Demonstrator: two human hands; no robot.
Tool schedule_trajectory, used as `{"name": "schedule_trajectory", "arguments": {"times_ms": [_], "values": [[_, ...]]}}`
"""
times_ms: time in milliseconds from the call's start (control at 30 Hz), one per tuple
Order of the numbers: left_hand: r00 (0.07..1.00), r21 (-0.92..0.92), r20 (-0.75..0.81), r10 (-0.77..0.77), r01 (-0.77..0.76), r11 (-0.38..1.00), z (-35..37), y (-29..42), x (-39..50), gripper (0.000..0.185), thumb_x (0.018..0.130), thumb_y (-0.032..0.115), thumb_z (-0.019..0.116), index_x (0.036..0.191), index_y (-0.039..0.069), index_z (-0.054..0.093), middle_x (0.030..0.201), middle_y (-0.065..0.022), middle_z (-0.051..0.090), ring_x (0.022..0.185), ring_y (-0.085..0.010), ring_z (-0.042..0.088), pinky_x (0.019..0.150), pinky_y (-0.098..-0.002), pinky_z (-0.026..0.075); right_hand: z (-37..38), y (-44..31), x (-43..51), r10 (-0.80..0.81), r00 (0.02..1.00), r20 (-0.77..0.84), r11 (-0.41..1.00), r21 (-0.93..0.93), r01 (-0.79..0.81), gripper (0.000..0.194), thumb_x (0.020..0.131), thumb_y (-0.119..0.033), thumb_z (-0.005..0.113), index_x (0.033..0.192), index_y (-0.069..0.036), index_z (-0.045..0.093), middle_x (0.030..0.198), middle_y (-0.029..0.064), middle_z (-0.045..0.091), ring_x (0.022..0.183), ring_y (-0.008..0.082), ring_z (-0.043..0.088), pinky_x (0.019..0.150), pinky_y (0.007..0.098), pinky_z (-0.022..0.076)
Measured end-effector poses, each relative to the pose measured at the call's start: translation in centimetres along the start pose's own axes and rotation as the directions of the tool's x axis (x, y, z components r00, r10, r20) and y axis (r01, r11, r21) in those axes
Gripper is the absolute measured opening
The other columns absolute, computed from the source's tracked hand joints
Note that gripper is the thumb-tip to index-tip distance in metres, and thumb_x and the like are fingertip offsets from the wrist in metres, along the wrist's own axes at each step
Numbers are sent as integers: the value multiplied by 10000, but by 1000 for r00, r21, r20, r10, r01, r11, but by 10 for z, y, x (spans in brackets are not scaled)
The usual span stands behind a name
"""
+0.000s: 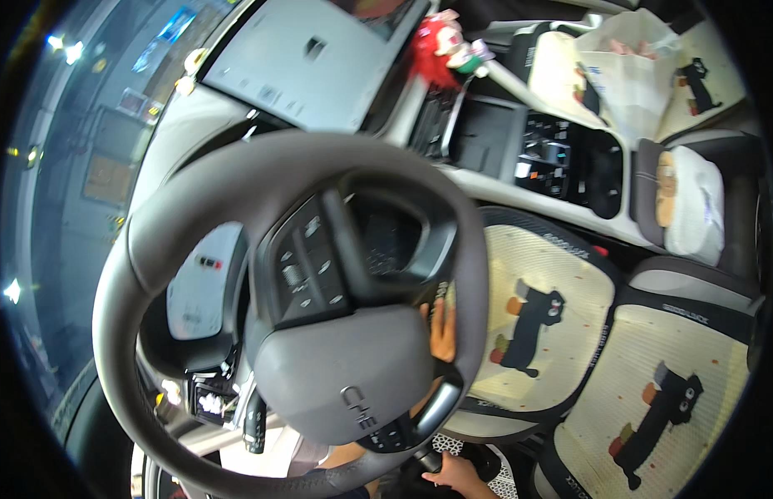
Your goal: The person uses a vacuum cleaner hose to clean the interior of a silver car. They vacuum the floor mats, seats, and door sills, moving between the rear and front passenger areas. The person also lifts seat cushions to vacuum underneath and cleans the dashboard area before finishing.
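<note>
My left hand (pixel 442 330) lies flat with its fingers extended at the edge of the cream driver's seat cover (pixel 548 312), behind the grey steering wheel (pixel 293 156). The wheel's rim and hub hide part of this hand and its forearm. At the bottom, my right hand (pixel 458 475) is closed round the end of a dark cylindrical handle (pixel 430 460); the rest of that object is hidden below the wheel. Beside it shows a white lattice-patterned surface (pixel 447 444).
Beyond the wheel are a large centre screen (pixel 299 56), a red-haired doll (pixel 446 47) and the centre console (pixel 486 137). A white bag (pixel 633 75) stands on the passenger seat. A white plush item (pixel 692 199) rests on the armrest. The control stalk (pixel 254 421) juts below the wheel.
</note>
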State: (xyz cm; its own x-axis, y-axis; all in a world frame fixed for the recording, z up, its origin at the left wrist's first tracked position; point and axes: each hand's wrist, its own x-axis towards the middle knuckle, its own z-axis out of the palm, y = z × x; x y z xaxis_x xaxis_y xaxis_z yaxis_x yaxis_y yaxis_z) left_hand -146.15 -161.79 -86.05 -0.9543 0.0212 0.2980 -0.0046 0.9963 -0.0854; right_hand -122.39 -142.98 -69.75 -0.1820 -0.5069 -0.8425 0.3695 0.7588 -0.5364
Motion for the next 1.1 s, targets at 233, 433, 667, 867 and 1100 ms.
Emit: {"name": "schedule_trajectory", "arguments": {"times_ms": [233, 433, 667, 867, 1100], "values": [[1000, -392, 20, 9, 0, 920, -57, 10, 19, 623, 940, 161, 646, 1511, -39, 498, 1560, -351, 428, 1462, -537, 386, 1219, -596, 286, -14, -77, -16, -254, 967, -29, 954, -172, 245, 756, 864, -558, 707, 1191, 101, 536, 855, 287, 732, 820, 441, 755, 693, 530, 611], [982, -415, 168, -86, 150, 897, -106, 37, 47, 618, 897, 179, 636, 1476, -19, 554, 1574, -310, 445, 1442, -541, 406, 1212, -631, 294, 13, -134, 28, -818, 479, -319, 575, -430, 696, 432, 983, -368, 519, 1253, -90, 709, 1234, 170, 747, 1111, 398, 722, 847, 477, 618], [995, -497, 47, -88, 100, 862, -121, 44, 64, 543, 952, 171, 533, 1472, 18, 565, 1587, -272, 443, 1457, -585, 353, 1205, -704, 271, -89, -77, 0, -370, 909, 191, 830, -372, 415, 551, 786, -161, 668, 1248, 130, 600, 1039, 271, 758, 924, 419, 764, 767, 533, 618], [495, -40, 113, -862, 869, 493, -95, 184, 165, 668, 1056, 322, 404, 1652, 43, 291, 1759, -151, 199, 1612, -437, 156, 1276, -630, 129, -132, -75, -30, -384, 919, 90, 879, -268, 394, 587, 826, -190, 672, 1325, 99, 561, 1070, 269, 749, 965, 430, 744, 793, 514, 603], [323, 181, 17, -946, 930, 321, -15, 265, 204, 781, 1070, 432, 331, 1679, 4, 95, 1777, -185, 58, 1634, -420, 54, 1291, -602, 88, -137, -105, -29, -489, 861, 139, 860, -85, 503, 673, 898, -249, 715, 1416, 96, 460, 1057, 288, 723, 930, 435, 729, 796, 502, 582]]}}
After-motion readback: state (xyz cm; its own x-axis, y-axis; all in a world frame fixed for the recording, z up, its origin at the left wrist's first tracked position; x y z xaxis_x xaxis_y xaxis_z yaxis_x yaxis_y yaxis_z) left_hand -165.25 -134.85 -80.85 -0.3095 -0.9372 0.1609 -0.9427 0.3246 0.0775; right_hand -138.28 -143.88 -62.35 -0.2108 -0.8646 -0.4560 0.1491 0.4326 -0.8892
